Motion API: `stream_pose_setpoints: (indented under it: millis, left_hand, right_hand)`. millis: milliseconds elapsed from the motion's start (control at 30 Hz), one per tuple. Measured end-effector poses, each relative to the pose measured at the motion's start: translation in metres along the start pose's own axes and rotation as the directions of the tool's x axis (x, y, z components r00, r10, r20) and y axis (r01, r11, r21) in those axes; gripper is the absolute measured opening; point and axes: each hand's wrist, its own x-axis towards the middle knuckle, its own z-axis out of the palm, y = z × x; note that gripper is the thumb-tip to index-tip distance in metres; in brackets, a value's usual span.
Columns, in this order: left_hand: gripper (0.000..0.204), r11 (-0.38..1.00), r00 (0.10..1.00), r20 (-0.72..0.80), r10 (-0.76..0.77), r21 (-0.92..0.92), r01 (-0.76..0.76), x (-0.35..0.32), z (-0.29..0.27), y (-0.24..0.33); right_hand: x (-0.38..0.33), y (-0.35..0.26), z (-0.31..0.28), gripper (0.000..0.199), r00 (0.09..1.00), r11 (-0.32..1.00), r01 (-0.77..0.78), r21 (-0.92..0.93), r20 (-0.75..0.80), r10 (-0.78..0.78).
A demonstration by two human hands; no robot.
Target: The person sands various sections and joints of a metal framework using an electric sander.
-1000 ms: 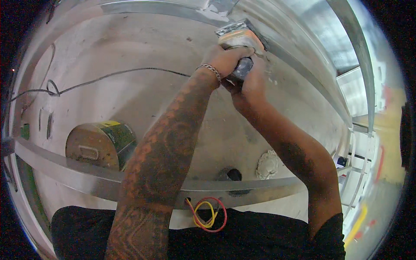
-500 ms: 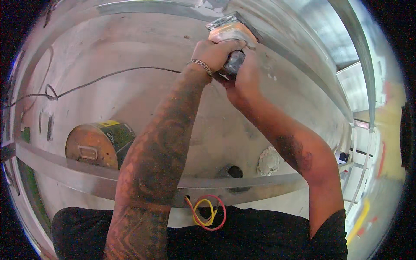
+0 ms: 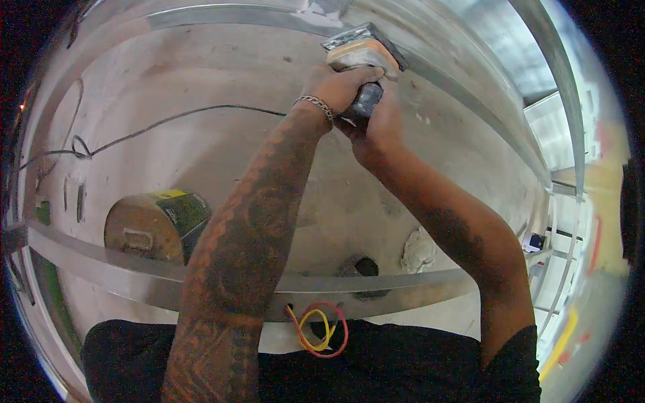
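Left hand (image 3: 334,87) and right hand (image 3: 385,115): both clamped on a dusty orange-and-grey handheld tool (image 3: 361,55), seemingly a sander, far side, right of centre; right grip partly hidden. Near left: black-and-tan cylindrical can (image 3: 158,227). Near centre: looped red-and-yellow wires (image 3: 347,329).

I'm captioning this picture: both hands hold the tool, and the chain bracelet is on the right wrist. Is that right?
Not quite: the chain bracelet is on the left wrist, as the head view shows. The left hand and right hand do both hold the tool.
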Motion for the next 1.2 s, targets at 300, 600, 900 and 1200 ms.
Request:
stream_pose_setpoints:
  millis: [300, 600, 900, 1200]
  left_hand:
    - [0.048, 0.991, 0.994, 0.069, 0.083, 0.095, -0.089, 0.010, 0.010, -0.013]
    - [0.050, 0.970, 0.988, 0.058, 0.142, 0.193, -0.151, -0.009, 0.015, 0.016]
    - [0.049, 0.982, 0.987, 0.039, 0.155, 0.106, -0.158, 0.016, 0.010, -0.003]
    - [0.053, 0.995, 0.990, 0.107, 0.095, 0.001, -0.096, 0.008, -0.003, -0.002]
  right_hand:
    - [0.005, 0.005, -0.016, 0.048, 1.000, 0.992, -0.003, 0.125, 0.023, 0.000]
    - [-0.006, -0.007, -0.006, 0.048, 0.997, 0.994, 0.068, 0.090, -0.028, -0.066]
    - [-0.010, -0.014, 0.000, 0.046, 0.997, 0.996, 0.069, 0.052, 0.028, -0.071]
    - [0.008, 0.001, -0.002, 0.045, 0.998, 0.996, 0.031, 0.084, 0.043, -0.035]
